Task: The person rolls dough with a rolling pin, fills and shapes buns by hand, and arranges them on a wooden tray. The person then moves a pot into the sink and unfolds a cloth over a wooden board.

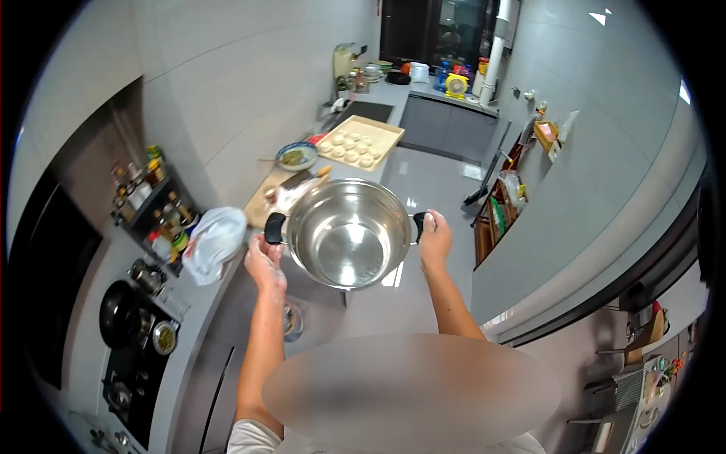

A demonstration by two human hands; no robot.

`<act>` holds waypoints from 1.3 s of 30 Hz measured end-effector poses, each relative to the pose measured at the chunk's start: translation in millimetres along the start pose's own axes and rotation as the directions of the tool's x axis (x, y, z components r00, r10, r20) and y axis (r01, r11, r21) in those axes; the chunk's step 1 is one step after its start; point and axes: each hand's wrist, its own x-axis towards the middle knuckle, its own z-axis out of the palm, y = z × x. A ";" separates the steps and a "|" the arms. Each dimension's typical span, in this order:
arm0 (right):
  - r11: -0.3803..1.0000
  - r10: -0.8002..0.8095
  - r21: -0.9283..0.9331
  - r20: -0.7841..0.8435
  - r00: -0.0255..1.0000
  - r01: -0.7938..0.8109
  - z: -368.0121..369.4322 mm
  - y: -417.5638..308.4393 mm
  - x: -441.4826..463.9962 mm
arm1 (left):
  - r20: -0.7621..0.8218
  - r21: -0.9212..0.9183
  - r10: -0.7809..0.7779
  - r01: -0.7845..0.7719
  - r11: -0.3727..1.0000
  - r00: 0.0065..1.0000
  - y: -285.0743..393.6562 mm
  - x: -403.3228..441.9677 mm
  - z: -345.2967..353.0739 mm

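Observation:
A wide stainless steel pot [348, 246] with two black side handles is held up in front of me over the floor. Nothing shows inside its shiny bowl. My left hand [265, 265] grips the left handle, its fingers dusted with white powder. On the other side, my right hand [435, 240] is closed round the right handle, with white on the thumb. Beyond the pot, a wooden tray [378, 132] of round white dough pieces rests on the counter. A bowl [296, 157] of greenish filling stands beside the tray, and a cleaver [296, 180] lies nearer on the board.
At left, a stove [136, 378] carries a black wok [119, 314]. A spice rack [162, 219] and a white plastic bag [215, 242] occupy the counter near it. Along the right wall stands a wooden rack [491, 219]. A clear container [293, 321] sits below my left forearm.

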 end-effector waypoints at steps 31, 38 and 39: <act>0.993 0.085 0.071 0.171 0.982 -0.098 245.1 397.8 947.2 | -0.020 0.031 -0.002 0.002 1.000 1.000 -593.7 429.6 686.1; 0.983 0.022 0.159 0.418 0.908 -0.097 392.2 413.4 1120.8 | -0.209 -0.024 0.114 -0.122 0.992 0.971 -641.0 538.2 773.9; 0.977 0.000 0.193 0.440 0.898 -0.094 416.4 412.3 1138.9 | -0.224 -0.030 0.126 -0.136 0.990 0.967 -644.8 556.8 781.7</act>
